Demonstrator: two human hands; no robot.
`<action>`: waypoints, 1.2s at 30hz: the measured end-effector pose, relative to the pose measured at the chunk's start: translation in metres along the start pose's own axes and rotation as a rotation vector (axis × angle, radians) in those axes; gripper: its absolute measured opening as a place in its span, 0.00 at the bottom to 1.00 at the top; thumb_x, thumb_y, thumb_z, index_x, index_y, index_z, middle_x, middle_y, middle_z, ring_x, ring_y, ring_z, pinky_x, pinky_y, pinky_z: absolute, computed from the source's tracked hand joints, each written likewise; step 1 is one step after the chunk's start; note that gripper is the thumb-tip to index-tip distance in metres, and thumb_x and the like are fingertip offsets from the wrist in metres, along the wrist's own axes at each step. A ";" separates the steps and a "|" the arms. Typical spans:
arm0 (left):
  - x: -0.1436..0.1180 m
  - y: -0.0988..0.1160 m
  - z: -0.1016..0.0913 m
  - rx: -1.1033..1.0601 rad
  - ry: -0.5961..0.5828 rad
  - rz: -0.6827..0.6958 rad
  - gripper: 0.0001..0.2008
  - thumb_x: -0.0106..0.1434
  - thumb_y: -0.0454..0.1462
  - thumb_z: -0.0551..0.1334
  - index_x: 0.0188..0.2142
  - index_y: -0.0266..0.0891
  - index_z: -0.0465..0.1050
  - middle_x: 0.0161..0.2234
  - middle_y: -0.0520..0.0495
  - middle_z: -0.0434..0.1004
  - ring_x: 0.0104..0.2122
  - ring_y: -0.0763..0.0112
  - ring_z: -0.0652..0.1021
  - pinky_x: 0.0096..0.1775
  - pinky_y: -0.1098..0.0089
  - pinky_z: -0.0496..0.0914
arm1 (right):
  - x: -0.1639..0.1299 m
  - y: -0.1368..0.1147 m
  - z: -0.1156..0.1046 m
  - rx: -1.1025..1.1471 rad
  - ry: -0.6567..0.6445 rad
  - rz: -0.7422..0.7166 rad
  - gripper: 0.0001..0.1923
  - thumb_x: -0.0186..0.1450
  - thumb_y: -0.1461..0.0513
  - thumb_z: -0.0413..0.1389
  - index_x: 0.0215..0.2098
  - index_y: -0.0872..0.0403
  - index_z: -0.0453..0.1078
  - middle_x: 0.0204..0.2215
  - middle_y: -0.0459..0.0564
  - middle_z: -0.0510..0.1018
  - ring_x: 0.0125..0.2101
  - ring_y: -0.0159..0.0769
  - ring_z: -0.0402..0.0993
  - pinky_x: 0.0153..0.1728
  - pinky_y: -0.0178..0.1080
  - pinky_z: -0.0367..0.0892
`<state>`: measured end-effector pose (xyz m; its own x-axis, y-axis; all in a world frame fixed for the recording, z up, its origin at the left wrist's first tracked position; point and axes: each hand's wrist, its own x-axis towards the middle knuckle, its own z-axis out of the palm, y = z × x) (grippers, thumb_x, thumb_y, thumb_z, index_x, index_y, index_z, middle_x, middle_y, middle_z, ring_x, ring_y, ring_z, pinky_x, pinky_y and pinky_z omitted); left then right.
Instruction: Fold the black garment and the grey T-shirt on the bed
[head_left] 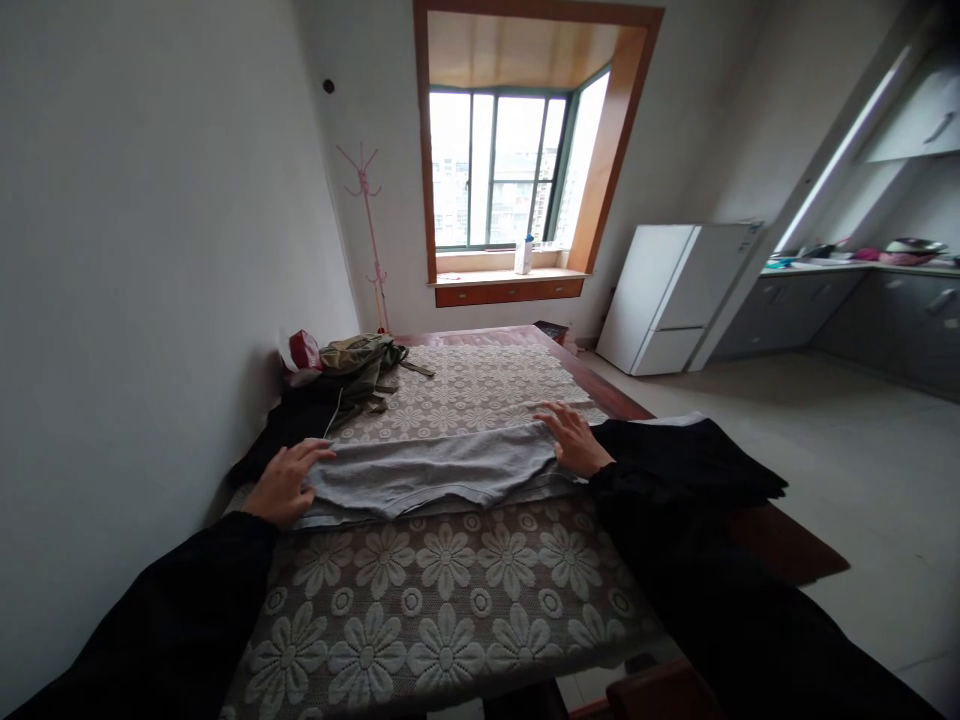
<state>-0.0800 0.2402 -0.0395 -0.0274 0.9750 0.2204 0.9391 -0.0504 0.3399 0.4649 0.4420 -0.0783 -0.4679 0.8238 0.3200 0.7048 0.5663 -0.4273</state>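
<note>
The left hand (281, 485) reaches in from the lower left, its fingers stretched over the left end of a long, light-grey strip of folded cloth (442, 465) and its thumb bent apart from them. The right hand (574, 440), wrist angled inward, lies at the cloth's right end with fingers spread and slightly arched; whether either thumb pinches a layer, I cannot tell. The cloth is soft and matt, lightly creased, its near edge wavy. It lies crosswise on a taupe, textured tablecloth (446, 560) with raised cream flowers and small rings, over a glossy reddish-brown wooden table (799, 545). Beside the right forearm lies folded black fabric (690, 455); beyond the left hand, a rumpled olive-green bag with straps (360, 355) sits by the smooth white wall (150, 250)
</note>
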 end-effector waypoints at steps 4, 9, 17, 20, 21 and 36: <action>-0.008 0.001 0.003 0.064 -0.271 0.111 0.25 0.57 0.35 0.58 0.54 0.50 0.76 0.60 0.48 0.77 0.65 0.53 0.69 0.69 0.39 0.37 | -0.013 -0.010 -0.005 0.000 -0.319 -0.291 0.34 0.53 0.73 0.51 0.55 0.47 0.74 0.61 0.50 0.73 0.61 0.44 0.68 0.64 0.47 0.60; -0.006 -0.003 0.003 0.015 -0.237 0.179 0.14 0.63 0.43 0.60 0.46 0.50 0.79 0.57 0.48 0.80 0.64 0.53 0.71 0.71 0.44 0.35 | -0.012 -0.012 -0.012 0.047 -0.348 -0.241 0.19 0.62 0.66 0.54 0.50 0.48 0.75 0.55 0.52 0.78 0.52 0.43 0.77 0.56 0.43 0.68; 0.036 0.003 -0.015 0.055 -0.074 -0.010 0.17 0.67 0.47 0.53 0.44 0.48 0.77 0.41 0.46 0.85 0.43 0.54 0.82 0.57 0.55 0.68 | 0.027 -0.015 -0.024 0.016 -0.248 -0.071 0.10 0.67 0.58 0.54 0.41 0.50 0.76 0.33 0.49 0.82 0.37 0.43 0.77 0.42 0.40 0.69; 0.092 0.005 -0.033 0.031 -0.041 -0.078 0.18 0.67 0.49 0.52 0.45 0.47 0.77 0.38 0.48 0.84 0.38 0.59 0.82 0.43 0.66 0.71 | 0.076 -0.011 -0.032 -0.006 -0.225 0.013 0.10 0.65 0.59 0.54 0.39 0.52 0.77 0.32 0.48 0.81 0.36 0.40 0.76 0.40 0.38 0.69; 0.113 0.004 -0.036 0.033 -0.022 -0.095 0.18 0.67 0.49 0.53 0.45 0.47 0.77 0.38 0.48 0.84 0.39 0.59 0.81 0.42 0.67 0.70 | 0.095 -0.009 -0.034 -0.019 -0.209 0.040 0.11 0.65 0.59 0.54 0.39 0.53 0.77 0.32 0.48 0.81 0.36 0.40 0.76 0.40 0.37 0.69; 0.142 -0.028 0.007 0.152 0.181 -0.150 0.18 0.69 0.49 0.52 0.45 0.43 0.75 0.41 0.45 0.82 0.40 0.62 0.80 0.41 0.68 0.69 | 0.108 0.003 0.015 -0.234 -0.103 -0.019 0.10 0.72 0.60 0.52 0.46 0.51 0.73 0.45 0.53 0.78 0.46 0.43 0.74 0.47 0.40 0.65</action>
<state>-0.1076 0.3816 -0.0243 -0.2183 0.9139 0.3423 0.9600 0.1382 0.2433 0.4081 0.5331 -0.0581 -0.5258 0.8180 0.2332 0.7940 0.5703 -0.2104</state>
